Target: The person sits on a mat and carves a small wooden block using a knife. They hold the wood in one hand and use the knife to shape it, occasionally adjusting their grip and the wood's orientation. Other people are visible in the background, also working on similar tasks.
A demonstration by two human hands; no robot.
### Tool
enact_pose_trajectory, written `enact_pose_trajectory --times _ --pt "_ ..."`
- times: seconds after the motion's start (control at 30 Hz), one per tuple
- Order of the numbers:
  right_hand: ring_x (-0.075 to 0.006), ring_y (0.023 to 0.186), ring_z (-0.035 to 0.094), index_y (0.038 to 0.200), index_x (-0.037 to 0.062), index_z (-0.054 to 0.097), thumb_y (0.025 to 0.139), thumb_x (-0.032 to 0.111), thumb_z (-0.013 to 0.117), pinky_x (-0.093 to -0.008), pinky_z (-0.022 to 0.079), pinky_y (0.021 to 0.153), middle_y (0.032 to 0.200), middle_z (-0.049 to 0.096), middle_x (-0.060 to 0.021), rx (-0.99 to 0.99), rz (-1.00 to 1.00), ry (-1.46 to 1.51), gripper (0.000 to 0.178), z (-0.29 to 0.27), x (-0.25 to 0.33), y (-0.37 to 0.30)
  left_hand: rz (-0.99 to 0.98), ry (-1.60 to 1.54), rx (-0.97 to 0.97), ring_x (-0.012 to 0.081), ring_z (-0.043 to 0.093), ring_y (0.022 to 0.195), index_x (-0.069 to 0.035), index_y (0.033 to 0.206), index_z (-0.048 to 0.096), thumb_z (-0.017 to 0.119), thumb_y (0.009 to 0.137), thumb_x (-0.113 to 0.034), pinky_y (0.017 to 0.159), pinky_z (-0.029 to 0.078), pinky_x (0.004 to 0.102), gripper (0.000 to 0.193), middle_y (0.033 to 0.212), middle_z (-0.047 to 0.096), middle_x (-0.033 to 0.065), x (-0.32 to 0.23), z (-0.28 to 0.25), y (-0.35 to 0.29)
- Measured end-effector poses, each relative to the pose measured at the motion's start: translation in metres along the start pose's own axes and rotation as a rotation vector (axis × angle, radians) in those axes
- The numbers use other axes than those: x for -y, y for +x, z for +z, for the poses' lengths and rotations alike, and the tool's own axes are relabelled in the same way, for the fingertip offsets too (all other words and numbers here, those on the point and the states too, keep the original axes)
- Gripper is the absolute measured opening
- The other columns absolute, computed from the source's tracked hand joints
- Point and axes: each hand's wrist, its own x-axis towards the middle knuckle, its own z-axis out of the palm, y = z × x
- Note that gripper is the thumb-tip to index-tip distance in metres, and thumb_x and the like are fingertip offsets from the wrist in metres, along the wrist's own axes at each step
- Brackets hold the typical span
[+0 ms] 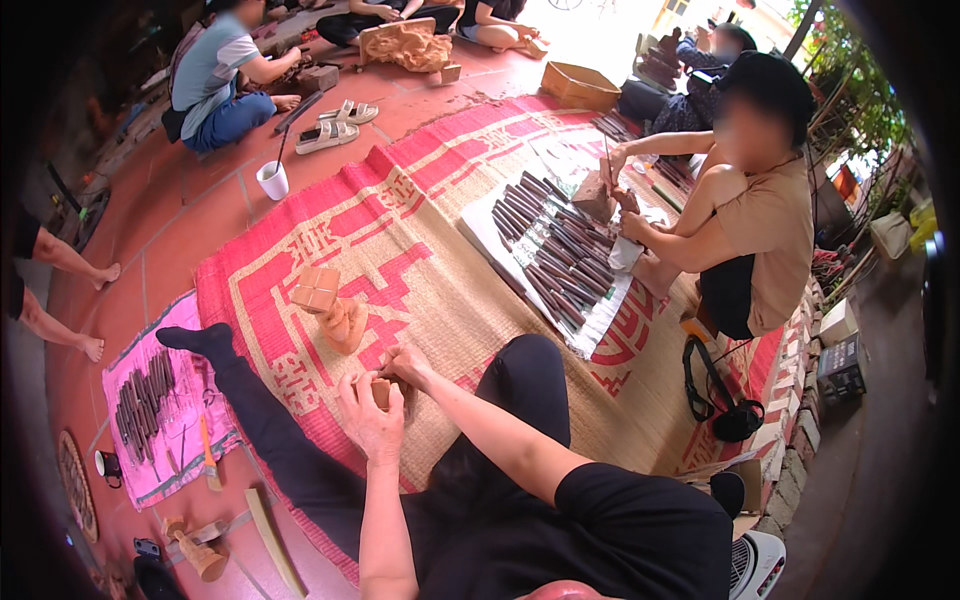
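Note:
My left hand [371, 418] is closed round a small brown wooden block [381, 393], held low over the mat between my legs. The fingers of my right hand [407, 366] are pinched together at the far side of that block; whatever they grip is too small or hidden to make out. Just beyond my hands, a pale carved wooden piece [343, 325] rests on the mat. A square, grooved wooden block [317, 289] shows at its far end; I cannot tell whether the two are joined.
Several chisels [145, 400] lie on a pink cloth [180, 480] at left, near a wooden mallet [205, 560]. More chisels [560, 250] cover a white cloth [480, 215] beside a co-worker [765, 210] at right. A white cup [272, 182] stands on the tiles. Headphones [738, 420] lie right.

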Motion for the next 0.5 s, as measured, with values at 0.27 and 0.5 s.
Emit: enact_pose_trajectory --times 0.27,0.5 --pt "-0.0234 0.071 0.066 0.067 0.0078 0.063 0.067 0.022 0.077 -0.0393 0.050 0.064 0.070 0.068 -0.0102 -0.058 -0.054 0.202 0.020 -0.005 -0.010 0.003 -0.022 -0.003 0.034 0.0346 0.055 0.104 -0.010 0.106 0.063 0.072 0.074 -0.023 0.086 0.049 0.0462 0.035 0.119 0.054 0.0126 -0.007 -0.001 0.002" --pt "-0.0188 0.067 0.065 0.067 0.0075 0.063 0.067 0.014 0.078 -0.0366 0.049 0.061 0.067 0.067 -0.0073 -0.141 -0.042 -0.186 0.016 -0.002 -0.006 0.003 0.006 -0.003 0.037 0.0351 0.055 0.104 -0.010 0.106 0.063 0.072 0.074 -0.022 0.085 0.049 0.0462 0.035 0.118 0.054 0.0131 -0.004 0.005 0.004"
